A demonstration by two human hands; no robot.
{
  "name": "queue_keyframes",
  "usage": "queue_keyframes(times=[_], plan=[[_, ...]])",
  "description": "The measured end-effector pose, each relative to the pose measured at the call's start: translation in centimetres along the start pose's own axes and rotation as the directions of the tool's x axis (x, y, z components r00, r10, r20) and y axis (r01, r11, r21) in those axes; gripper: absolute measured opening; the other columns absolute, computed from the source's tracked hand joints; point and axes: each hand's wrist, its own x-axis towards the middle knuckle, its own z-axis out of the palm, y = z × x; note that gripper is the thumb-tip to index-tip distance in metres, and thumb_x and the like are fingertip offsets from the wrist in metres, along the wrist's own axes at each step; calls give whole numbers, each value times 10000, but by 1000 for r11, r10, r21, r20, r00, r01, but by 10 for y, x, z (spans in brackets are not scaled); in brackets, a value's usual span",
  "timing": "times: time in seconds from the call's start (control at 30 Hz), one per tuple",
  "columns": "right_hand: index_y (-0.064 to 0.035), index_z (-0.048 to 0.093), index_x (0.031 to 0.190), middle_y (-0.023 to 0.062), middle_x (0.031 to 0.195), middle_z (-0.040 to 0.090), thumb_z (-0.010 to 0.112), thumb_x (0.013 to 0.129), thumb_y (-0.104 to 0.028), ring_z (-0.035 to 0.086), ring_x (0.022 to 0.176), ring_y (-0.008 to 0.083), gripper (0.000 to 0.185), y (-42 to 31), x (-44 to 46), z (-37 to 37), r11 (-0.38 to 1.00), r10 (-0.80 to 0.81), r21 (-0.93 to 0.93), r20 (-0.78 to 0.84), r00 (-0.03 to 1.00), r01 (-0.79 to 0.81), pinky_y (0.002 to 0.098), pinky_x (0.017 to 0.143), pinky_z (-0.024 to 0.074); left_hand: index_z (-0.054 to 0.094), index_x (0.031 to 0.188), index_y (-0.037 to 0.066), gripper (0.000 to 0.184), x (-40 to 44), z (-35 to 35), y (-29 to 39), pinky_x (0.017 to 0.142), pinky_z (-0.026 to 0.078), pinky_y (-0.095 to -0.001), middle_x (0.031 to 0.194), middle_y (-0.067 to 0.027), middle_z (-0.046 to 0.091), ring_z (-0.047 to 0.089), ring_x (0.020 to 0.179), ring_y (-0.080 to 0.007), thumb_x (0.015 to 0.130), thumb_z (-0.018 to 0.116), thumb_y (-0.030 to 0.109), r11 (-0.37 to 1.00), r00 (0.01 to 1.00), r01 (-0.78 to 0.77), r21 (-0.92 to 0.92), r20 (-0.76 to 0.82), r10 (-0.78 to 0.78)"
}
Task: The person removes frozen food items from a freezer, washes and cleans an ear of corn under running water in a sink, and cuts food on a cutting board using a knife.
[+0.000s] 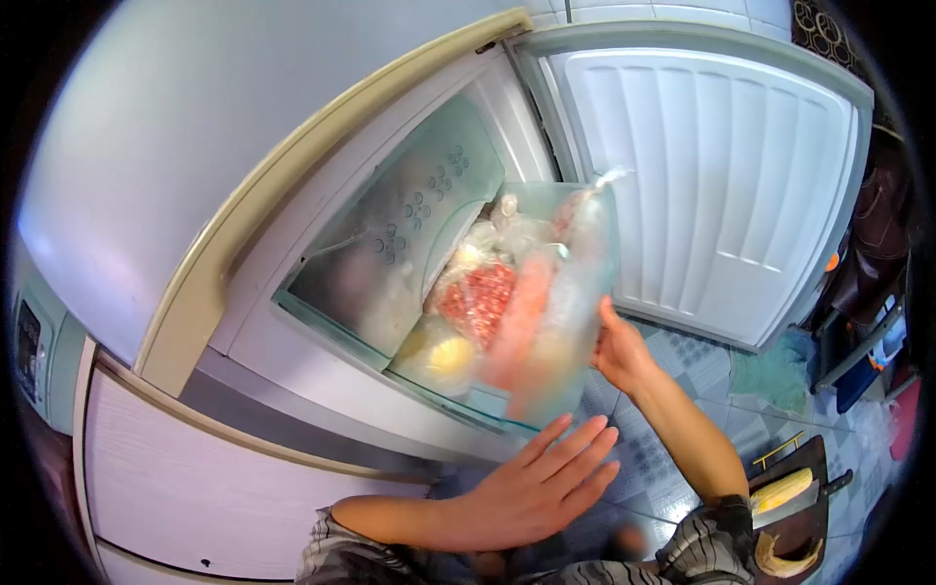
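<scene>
A frosted, see-through freezer drawer (614,253) is pulled partly out of the freezer. Inside it lie plastic bags, one with small red pieces (478,297), one with something yellow (450,355) and a long pinkish pack (525,307). My right hand (624,349) is at the drawer's outer front side, thumb up on its edge and fingers bent behind it. My left hand (531,485) is open, palm down, its spread fingers just below the drawer's lower corner and holding nothing.
The white freezer door (702,175) stands wide open at the right. On the lower right, a dark board (807,526) bears corn (782,490), a knife (837,482) and husk (788,558). A pale cabinet (224,487) is at the lower left, and a greenish cloth or bag (772,372) lies on the tiled floor.
</scene>
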Motion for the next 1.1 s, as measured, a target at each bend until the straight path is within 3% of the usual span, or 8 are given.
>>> queue_keyframes(times=[0.43,0.73,0.77,0.8,0.83,0.97,1.03,1.1], plan=[[-92,373,1281,69,1288,420,297,910,-494,421,1164,213,553,-3,-23,-21,994,-87,60,-7,996,87,391,942,378,366,1216,-55,684,-8,15,-27,892,388,-403,1197,-200,418,443,1061,-346,659,682,184,873,892,414,-258,-79,-446],[-46,462,1172,75,1104,513,464,891,-400,508,928,198,452,-21,-27,-34,987,-18,-163,-113,993,0,326,842,403,442,1180,43,585,-20,13,-44,828,425,-372,1083,-127,465,485,977,-302,659,679,166,852,873,479,-213,12,-487],[-31,488,1117,59,1028,529,508,858,-297,507,895,190,371,-21,-22,-28,834,-484,-428,-265,834,348,319,834,400,442,1180,43,585,-20,13,-43,828,425,-372,1083,-127,465,485,977,-302,659,679,166,854,875,475,-213,8,-485],[-15,514,1062,43,951,545,552,826,-193,506,863,181,297,-23,-18,-20,494,-849,-694,-253,464,524,312,825,397,449,1178,39,588,-20,14,-43,813,433,-367,1075,-124,468,494,962,-293,653,682,166,860,877,473,-191,1,-481],[-15,514,1062,43,951,545,552,826,-193,506,863,181,297,-35,-23,-2,484,-855,-696,-248,455,530,312,825,397,456,1175,35,590,-19,15,-43,798,441,-361,1067,-121,471,502,948,-285,647,684,167,867,879,470,-167,-9,-478],[20,532,1004,111,875,576,578,755,-111,564,824,227,285,-73,-22,76,86,-706,-755,414,574,650,335,775,438,453,1189,31,617,-17,14,-40,772,455,-353,1042,-120,478,516,919,-277,637,688,174,873,876,479,-88,-20,-482],[14,563,991,167,941,593,606,740,-214,585,853,294,342,-78,5,105,-41,-446,-854,480,755,518,348,760,453,446,1203,27,632,-18,12,-41,754,462,-346,1023,-118,480,520,898,-268,641,687,188,885,887,461,-70,-1,-462],[36,585,963,206,992,595,639,686,-354,578,904,334,482,-74,38,126,-214,-247,-947,289,925,238,354,778,452,448,1201,27,630,-19,14,-42,749,464,-338,1019,-117,480,521,891,-263,642,686,192,893,894,445,-70,-17,-447]])
